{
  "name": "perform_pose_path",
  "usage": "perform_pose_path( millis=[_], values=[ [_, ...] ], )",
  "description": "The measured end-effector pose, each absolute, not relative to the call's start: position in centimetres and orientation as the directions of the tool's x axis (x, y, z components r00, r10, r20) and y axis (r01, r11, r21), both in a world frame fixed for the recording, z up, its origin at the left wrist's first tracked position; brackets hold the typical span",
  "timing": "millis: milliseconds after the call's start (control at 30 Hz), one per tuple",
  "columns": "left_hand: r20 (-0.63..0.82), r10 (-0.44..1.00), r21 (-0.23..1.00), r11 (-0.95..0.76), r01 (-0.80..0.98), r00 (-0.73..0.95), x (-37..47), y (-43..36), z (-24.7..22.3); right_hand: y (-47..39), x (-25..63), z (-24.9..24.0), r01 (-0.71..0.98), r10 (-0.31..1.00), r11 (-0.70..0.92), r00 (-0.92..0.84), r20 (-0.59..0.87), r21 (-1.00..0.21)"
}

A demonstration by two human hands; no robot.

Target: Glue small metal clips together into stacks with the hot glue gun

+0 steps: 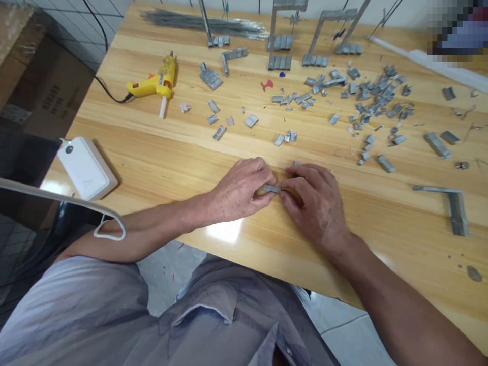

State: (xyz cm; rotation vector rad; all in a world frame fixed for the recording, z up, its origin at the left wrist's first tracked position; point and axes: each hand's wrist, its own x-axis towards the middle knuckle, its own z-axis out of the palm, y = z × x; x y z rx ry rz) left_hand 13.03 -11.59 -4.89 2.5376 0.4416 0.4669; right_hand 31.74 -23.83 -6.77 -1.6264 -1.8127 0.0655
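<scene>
The left hand (246,190) and the right hand (318,208) pinch a grey piece (272,188) between them, over the worktop (168,152). It seems light and rather stiff, maybe bendable; its two ends look best for holding.

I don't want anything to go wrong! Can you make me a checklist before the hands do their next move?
1. Small, flat grey metal piece held between the bare left hand and bare right hand: ok.
2. Yellow plastic glue gun away from both hands: ok.
3. Glue gun cool: cannot tell.
4. White, rounded box-shaped device fully on the pale wooden tabletop: cannot tell.
5. Loose, shiny grey metal bits tidied up: not ok, they're scattered.
</scene>
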Motion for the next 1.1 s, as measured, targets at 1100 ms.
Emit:
perform_pose_path(
  millis=[1100],
  values=[
    [0.430, 0.258, 0.268, -0.952, 0.151, 0.865, 12.70, -11.91, -5.23, -23.71, 31.48, -6.89, 0.847, 0.880, 0.223, 0.037, 0.473, -0.481]
  ],
)
